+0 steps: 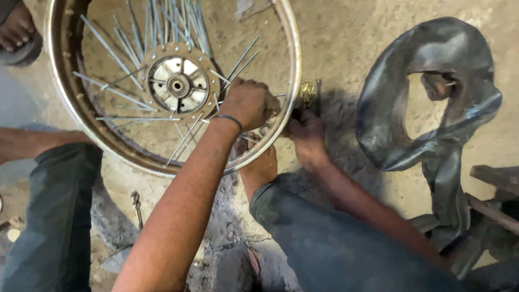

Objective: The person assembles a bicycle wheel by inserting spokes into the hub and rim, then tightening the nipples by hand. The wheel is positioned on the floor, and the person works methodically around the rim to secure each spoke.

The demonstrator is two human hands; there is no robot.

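A spoked metal wheel rim [59,92] lies flat on the dusty ground, its hub [178,84] in the middle. My left hand [247,103] reaches inside the rim and is closed around a spoke close to the rim's right side. Just outside that same part of the rim, my right hand [305,132] grips a small metal tool [309,92] whose brassy end pokes up against the rim. My bare right foot [260,168] rests against the rim's lower right edge. Where fingers meet spoke end is hidden by the hands.
A limp black inner tube [432,103] lies to the right, with wooden pieces [494,178] beside it. A small metal tool [136,206] lies on the ground below the rim. Another person's foot [16,27] shows at the top left. My jeans-clad legs [54,216] flank the wheel.
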